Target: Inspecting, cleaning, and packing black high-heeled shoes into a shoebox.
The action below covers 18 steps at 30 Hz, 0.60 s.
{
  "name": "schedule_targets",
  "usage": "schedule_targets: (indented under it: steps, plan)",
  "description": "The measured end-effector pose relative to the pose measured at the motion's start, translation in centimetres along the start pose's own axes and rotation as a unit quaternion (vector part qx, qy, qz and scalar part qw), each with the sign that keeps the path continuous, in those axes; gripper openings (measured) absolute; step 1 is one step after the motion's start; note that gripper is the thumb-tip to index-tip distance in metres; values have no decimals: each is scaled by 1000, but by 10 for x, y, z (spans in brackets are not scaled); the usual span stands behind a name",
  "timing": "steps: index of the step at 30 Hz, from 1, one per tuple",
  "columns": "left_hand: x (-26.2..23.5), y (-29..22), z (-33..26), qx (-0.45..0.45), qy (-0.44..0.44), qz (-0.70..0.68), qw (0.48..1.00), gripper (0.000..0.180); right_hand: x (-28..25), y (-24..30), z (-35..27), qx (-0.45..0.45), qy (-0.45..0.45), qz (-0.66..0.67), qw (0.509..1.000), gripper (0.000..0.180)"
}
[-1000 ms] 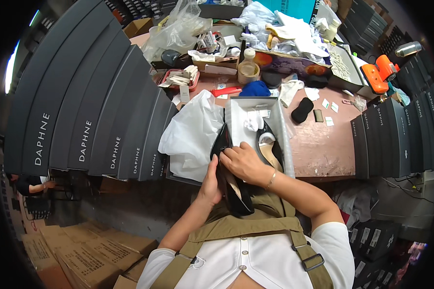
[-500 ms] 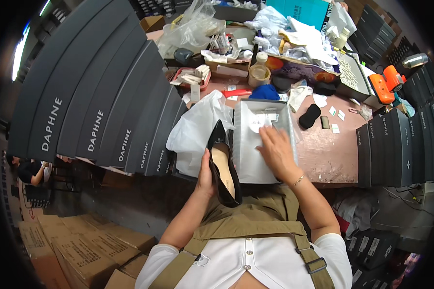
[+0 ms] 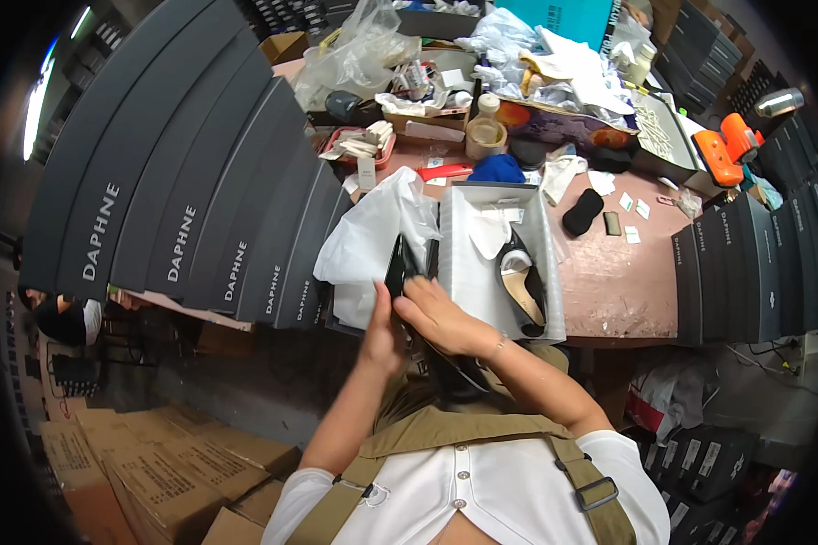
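Note:
A black pump with a pointed toe (image 3: 394,271) is held upright in front of my body, over the near edge of the table. My left hand (image 3: 385,334) grips its left side, closed around it. My right hand (image 3: 441,316) lies across the shoe from the right with curled fingers, covering much of its opening. Just beyond is an open shoe box (image 3: 555,282) lined with white paper. Inside, along its right wall, rests the other black pump (image 3: 523,289), with a beige insole and white stuffing. White tissue paper (image 3: 364,241) is spread left of the box.
Tall stacks of dark grey shoe boxes (image 3: 145,173) stand on the left, more boxes (image 3: 736,263) on the right. A glue jar (image 3: 485,132), blue cloth (image 3: 497,169) and black brush-like pad (image 3: 583,213) lie behind. An orange tape dispenser (image 3: 723,156) sits far right. Cartons (image 3: 154,463) lie lower left.
My right hand has moved left from the box onto the held shoe, which has turned onto its side. The other pump in the box, previously hidden or absent from sight, now shows.

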<state>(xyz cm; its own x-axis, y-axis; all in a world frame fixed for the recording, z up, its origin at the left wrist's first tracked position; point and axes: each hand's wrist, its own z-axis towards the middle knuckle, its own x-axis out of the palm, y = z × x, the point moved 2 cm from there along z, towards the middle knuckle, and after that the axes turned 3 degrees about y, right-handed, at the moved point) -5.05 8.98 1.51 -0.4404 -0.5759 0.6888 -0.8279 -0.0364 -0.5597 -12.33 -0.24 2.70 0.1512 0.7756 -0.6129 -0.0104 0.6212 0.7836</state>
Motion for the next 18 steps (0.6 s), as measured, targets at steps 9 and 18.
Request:
schedule_targets:
  steps: [9,18]
  plan:
    - [-25,-8,11,106,-34,202,973,34,42,6,-21,89,36,50,994,47]
    - [-16,0,-8,84,46,119,988,42,16,36,-93,-16,-9,223,975,41]
